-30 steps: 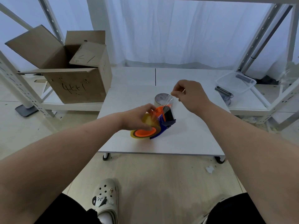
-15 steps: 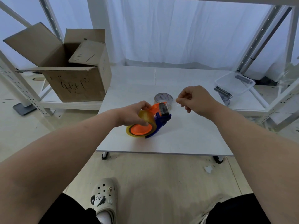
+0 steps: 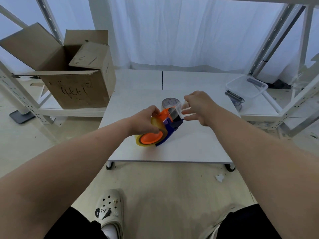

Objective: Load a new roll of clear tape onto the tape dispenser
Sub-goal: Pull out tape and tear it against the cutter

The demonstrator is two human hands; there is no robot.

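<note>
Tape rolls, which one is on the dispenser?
The yellowish roll on the orange hub, gripped by the left hand; the grey roll sits loose on the table.

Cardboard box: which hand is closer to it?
Left. The left hand, holding the dispenser, lies right of the box; the right hand is farther right, beyond the dispenser.
</note>
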